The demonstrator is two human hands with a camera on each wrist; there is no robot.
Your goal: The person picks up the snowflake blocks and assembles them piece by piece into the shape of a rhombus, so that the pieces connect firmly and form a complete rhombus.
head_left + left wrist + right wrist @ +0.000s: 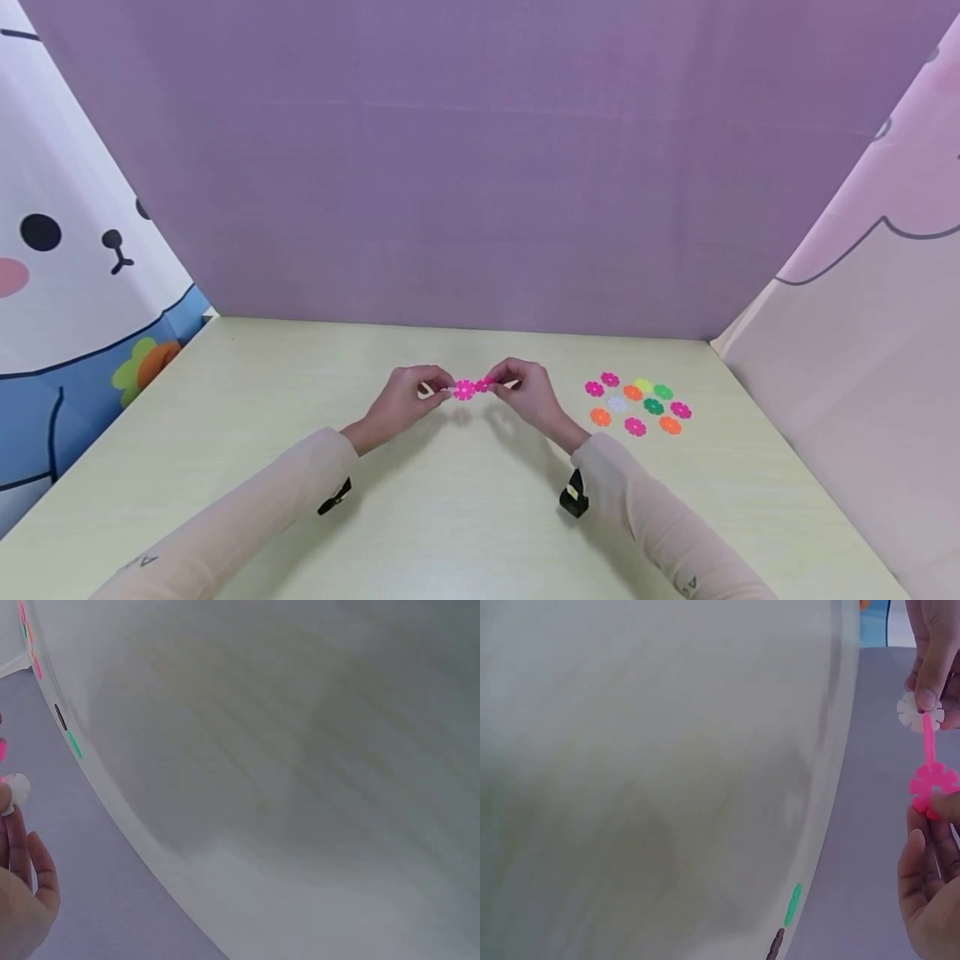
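Both hands hold a short chain of notched, flower-shaped plastic discs above the table. My left hand [401, 404] pinches a white notched disc [911, 712] at the chain's left end. A pink notched disc [464, 390] sits in the middle, joined to the white one; it appears edge-on in the right wrist view. At the other end, my right hand [532, 396] pinches a second pink disc [933, 778] between thumb and fingers. In the left wrist view, the left hand [26, 900] is partly cut off at the edge, with the white disc at its fingertips.
Loose notched discs lie spread on the table [465, 517] right of the right hand, among them a dark green disc [653, 406], an orange disc [601, 417], a yellow disc [643, 385] and a white disc [617, 403]. A purple cloth [480, 183] stands behind the table.
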